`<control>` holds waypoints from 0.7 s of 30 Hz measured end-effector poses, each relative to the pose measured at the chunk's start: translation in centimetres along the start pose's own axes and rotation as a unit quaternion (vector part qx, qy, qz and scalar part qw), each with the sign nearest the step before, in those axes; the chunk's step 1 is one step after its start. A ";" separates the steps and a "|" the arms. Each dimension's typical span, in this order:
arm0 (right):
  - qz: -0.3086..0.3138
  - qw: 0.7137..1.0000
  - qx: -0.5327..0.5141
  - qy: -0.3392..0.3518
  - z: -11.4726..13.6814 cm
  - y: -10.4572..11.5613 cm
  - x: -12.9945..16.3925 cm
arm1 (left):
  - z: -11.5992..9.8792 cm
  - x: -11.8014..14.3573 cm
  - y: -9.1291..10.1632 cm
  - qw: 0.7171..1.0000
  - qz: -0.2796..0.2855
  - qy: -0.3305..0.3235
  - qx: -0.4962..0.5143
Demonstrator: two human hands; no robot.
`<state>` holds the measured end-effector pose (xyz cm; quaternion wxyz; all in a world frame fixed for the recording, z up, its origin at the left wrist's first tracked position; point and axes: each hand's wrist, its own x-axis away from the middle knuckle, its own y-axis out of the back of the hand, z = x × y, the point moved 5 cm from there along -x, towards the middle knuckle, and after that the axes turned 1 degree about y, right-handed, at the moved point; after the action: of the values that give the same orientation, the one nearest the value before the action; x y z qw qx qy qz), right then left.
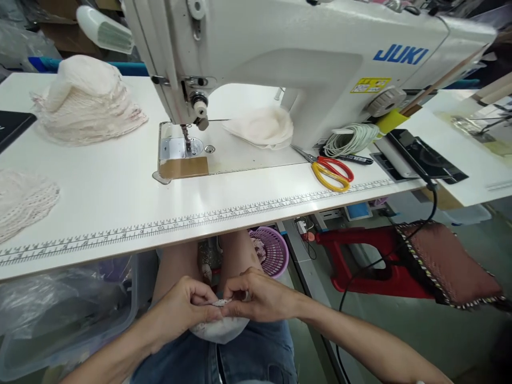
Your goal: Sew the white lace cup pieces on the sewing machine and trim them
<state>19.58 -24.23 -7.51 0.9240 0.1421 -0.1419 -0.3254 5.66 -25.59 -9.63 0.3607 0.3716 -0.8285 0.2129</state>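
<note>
Over my lap, both hands pinch the lacy edge of a cream fabric piece [222, 329]. My left hand [188, 305] grips it from the left, thumb and fingers pressed together. From the right, my right hand [256, 296] pinches the same edge, the fingertips of both hands almost touching. The rest of the cloth hangs below my fingers onto my denim shorts. On the table above stands a white sewing machine [272, 48], with a folded cream fabric piece [264, 128] lying under its arm.
Stacked cream lace pieces [90, 101] sit at the table's left, with another lace pile [24, 202] nearer. Red-and-yellow scissors [330, 172] lie beside a coiled cord [352, 140]. Below are a purple basket [276, 250], a red stool [376, 266] with a cushion [448, 261], and a plastic bin [136, 298].
</note>
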 end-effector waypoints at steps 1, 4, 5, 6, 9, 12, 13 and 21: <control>-0.003 1.000 0.006 0.003 -0.1 0.1 0.3 | 0.1 -0.3 -0.1 1.000 0.008 -0.002 -0.004; -0.007 0.999 0.029 0.021 -0.6 0.2 1.4 | 0.6 -1.7 -1.0 0.999 0.046 -0.007 -0.022; -0.002 0.999 0.031 0.032 -0.8 0.2 1.8 | 0.7 -2.3 -1.3 0.998 0.051 -0.013 -0.030; 0.007 0.999 0.030 0.043 -0.9 0.3 2.3 | 0.6 -3.0 -1.8 0.997 0.067 -0.020 -0.046; 0.036 0.997 0.032 0.058 -0.8 1.5 4.2 | -0.7 -4.4 -3.5 0.987 0.111 -0.043 -0.106; 0.019 0.995 0.086 0.052 0.4 5.5 6.7 | -3.4 -4.8 -5.0 0.979 0.127 -0.085 -0.136; -0.019 0.992 0.114 0.046 0.8 7.8 7.5 | -4.3 -4.8 -5.2 0.978 0.127 -0.097 -0.130; -0.378 0.782 0.464 -0.176 -2.9 25.0 9.8 | -6.6 -4.9 -4.1 0.991 0.100 -0.083 0.034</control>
<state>41.91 -11.33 0.33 0.5084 0.5363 -0.3708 -0.5625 13.99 -21.80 -8.74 0.2543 0.3158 -0.8808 0.2443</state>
